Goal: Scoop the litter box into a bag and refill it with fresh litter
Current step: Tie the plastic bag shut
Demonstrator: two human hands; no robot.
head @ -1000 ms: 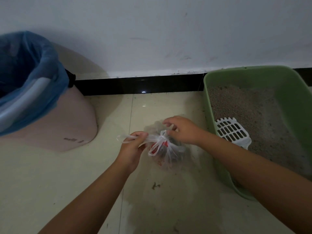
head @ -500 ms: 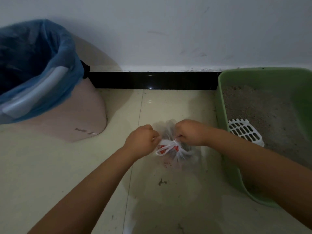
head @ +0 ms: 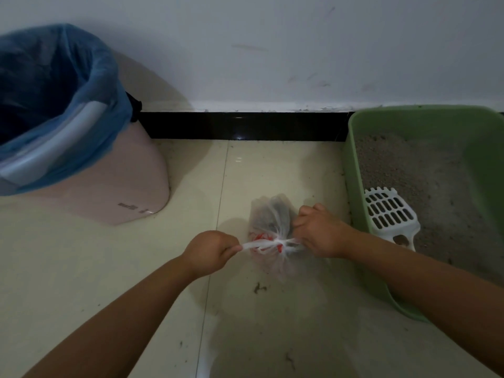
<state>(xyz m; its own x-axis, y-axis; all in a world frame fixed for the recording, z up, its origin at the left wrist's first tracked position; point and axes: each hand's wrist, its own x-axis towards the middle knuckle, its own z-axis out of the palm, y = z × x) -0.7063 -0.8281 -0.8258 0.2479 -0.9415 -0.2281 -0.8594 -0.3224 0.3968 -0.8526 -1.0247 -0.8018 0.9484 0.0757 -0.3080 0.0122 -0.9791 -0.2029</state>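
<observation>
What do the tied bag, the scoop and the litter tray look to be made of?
Bag: thin translucent plastic film; it crinkles and its dark contents show through. Scoop: white rigid slotted plastic, probably moulded. Litter tray: green matte plastic, smooth with a rounded rim.

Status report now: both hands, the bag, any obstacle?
Left hand and right hand pulling handles of thin translucent plastic bag. Knot tightening. Nothing blocking.

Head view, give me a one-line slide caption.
Both hands pull the plastic bag knot tight beside the litter box.
</observation>
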